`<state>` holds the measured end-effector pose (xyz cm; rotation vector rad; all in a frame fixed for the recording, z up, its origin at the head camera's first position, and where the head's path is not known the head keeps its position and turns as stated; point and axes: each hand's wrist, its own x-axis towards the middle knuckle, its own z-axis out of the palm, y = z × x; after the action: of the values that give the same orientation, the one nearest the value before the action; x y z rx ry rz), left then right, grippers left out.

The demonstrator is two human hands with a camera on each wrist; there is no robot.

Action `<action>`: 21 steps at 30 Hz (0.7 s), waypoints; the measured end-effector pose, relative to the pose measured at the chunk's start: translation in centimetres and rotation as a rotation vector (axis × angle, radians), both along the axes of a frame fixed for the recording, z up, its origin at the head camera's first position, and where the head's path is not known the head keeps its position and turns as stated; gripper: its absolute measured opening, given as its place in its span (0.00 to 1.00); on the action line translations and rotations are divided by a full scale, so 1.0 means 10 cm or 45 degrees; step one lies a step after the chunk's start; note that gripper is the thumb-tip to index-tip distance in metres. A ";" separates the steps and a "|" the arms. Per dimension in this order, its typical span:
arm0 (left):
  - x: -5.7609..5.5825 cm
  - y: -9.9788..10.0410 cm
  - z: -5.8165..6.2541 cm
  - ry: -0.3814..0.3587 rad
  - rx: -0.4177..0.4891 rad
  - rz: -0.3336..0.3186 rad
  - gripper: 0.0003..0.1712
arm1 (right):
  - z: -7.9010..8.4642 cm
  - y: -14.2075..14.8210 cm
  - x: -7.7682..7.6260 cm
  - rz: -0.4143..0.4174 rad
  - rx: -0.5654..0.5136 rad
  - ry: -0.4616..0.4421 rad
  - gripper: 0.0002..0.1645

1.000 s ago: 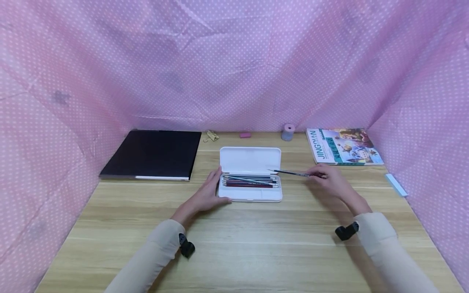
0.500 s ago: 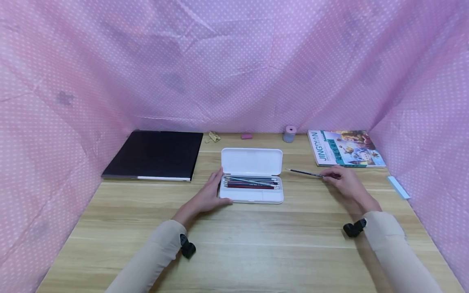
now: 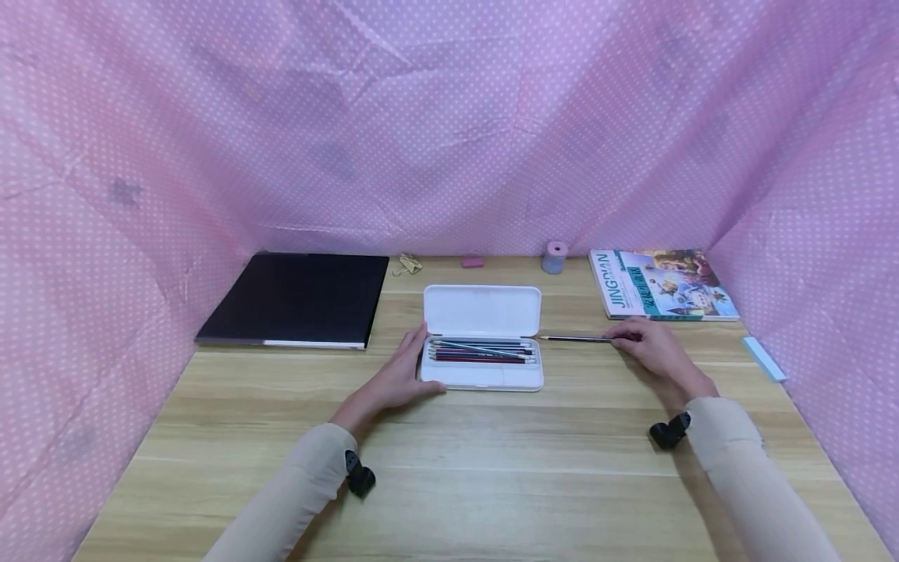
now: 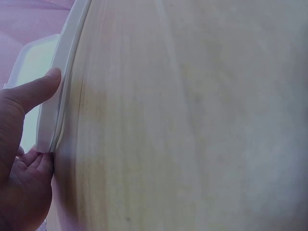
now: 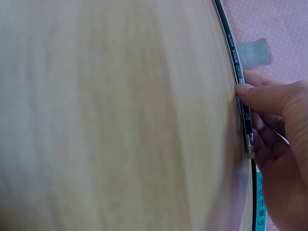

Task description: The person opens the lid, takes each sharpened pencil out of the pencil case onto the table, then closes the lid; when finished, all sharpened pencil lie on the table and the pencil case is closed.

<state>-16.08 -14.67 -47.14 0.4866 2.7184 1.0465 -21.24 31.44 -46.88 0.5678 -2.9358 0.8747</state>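
An open white pencil case [image 3: 481, 311] stands mid-table with its lid tipped back. Several dark, red and light-blue pencils [image 3: 481, 351] lie in its tray. My left hand [image 3: 399, 376] holds the case by its left end, the thumb on the front side in the left wrist view. Between thumb and fingers, my right hand [image 3: 649, 349] pinches a dark pencil [image 3: 576, 339] near its eraser end. That pencil points left, its sharpened tip close to the right side of the case. The right wrist view shows its metal ferrule and eraser below the thumb.
A black folder [image 3: 298, 299] lies at the left. Along the back are gold binder clips [image 3: 408, 264], a pink eraser [image 3: 473, 262] and a spool-like item [image 3: 555, 257]. At the right are a picture-covered book [image 3: 663, 285] and a light-blue strip [image 3: 763, 359].
The pencil in my right hand first moved right, away from the case, then came slightly back left and lower, now nearly level. My left hand stays on the case.
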 end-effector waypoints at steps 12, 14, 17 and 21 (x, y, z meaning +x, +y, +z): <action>0.00 0.00 -0.01 0.019 -0.010 -0.005 0.69 | 0.07 -0.11 0.06 0.013 -0.019 0.036 0.11; 0.00 0.00 -0.01 0.012 -0.010 -0.003 0.69 | 0.13 -0.20 0.09 0.039 -0.034 0.080 0.12; 0.00 0.00 0.00 0.001 -0.011 0.003 0.69 | 0.21 -0.38 0.13 0.090 -0.068 0.147 0.14; 0.01 0.00 0.01 -0.007 -0.018 0.005 0.69 | 0.28 -0.66 0.18 0.132 -0.140 0.176 0.15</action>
<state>-15.99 -14.64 -47.09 0.4756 2.7213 1.0279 -19.40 24.83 -44.07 0.7472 -2.7375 0.9578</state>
